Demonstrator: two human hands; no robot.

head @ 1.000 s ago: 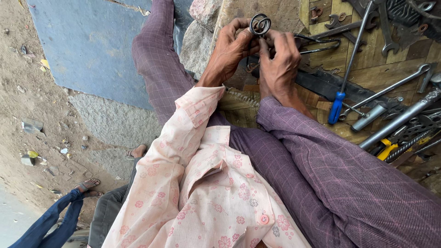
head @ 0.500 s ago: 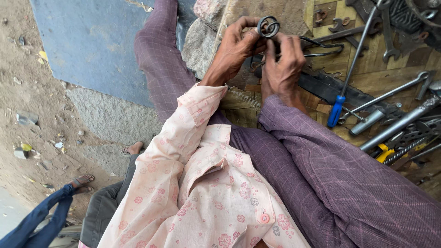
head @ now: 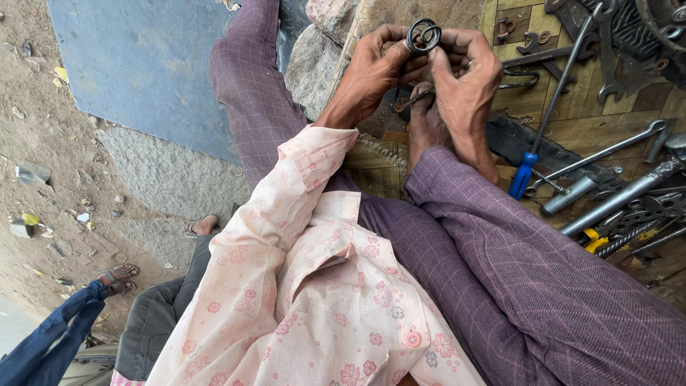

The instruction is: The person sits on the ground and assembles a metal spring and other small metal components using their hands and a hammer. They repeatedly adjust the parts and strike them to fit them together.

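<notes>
Two dark metal rings (head: 423, 36), overlapping like a small bearing or seals, are pinched between the fingertips of both hands, above a stone edge. My left hand (head: 371, 75) reaches out from a pink flowered sleeve and grips the rings from the left. My right hand (head: 464, 78) holds them from the right, its wrist resting near my purple-checked knee. A bare foot (head: 427, 121) lies just below the hands, with a thin dark metal piece (head: 414, 99) across it.
Wooden planks to the right carry a blue-handled screwdriver (head: 525, 171), spanners (head: 607, 154), metal pipes (head: 622, 196) and other dark tools. A blue sheet (head: 143, 64) and rough stones (head: 314, 64) lie left. Other people's sandalled feet (head: 118, 275) stand on dirt at lower left.
Both hands stay together on the rings; the fingers have shifted slightly around them and the view has drifted a little.
</notes>
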